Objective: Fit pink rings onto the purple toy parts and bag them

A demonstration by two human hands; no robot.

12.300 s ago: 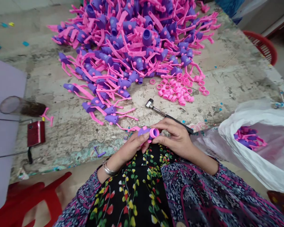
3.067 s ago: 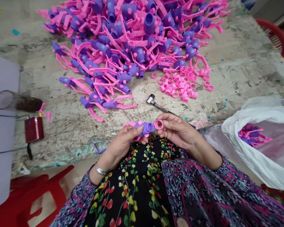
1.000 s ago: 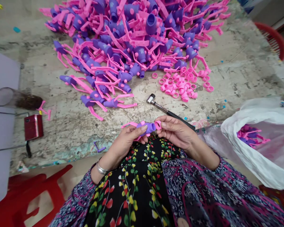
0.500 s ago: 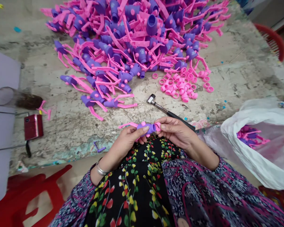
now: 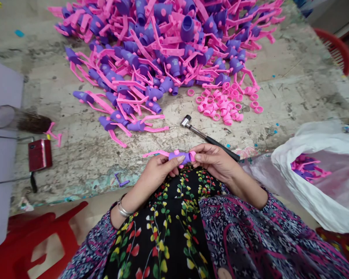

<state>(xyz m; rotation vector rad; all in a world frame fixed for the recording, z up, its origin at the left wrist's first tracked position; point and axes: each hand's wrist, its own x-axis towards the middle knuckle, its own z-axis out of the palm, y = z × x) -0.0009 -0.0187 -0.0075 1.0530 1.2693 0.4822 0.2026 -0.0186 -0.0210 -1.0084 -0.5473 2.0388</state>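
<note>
My left hand (image 5: 160,169) is closed round a purple plastic toy body (image 5: 175,155) with pink legs, one leg sticking out to the left. At the body's right end, my right hand (image 5: 211,159) pinches a pink plastic ring (image 5: 192,155) against the purple neck. Whether the ring is fully on the neck cannot be seen behind the fingers. Just beyond my right hand lies a small hammer (image 5: 205,135) with a black grip. Past it is a heap of loose pink rings (image 5: 219,104).
A big pile of purple and pink toy parts (image 5: 159,50) covers the table's (image 5: 66,151) far middle. To the right, a white sack (image 5: 291,143) holds similar pieces. On the left are a glass of dark contents (image 5: 20,119), a red box-like device (image 5: 40,155) and a purple bent piece (image 5: 121,181).
Earlier, the body in hand carried a ring. About three seconds ago a ring was held apart from the purple neck; now my right hand has brought it left, up against the neck's end.
</note>
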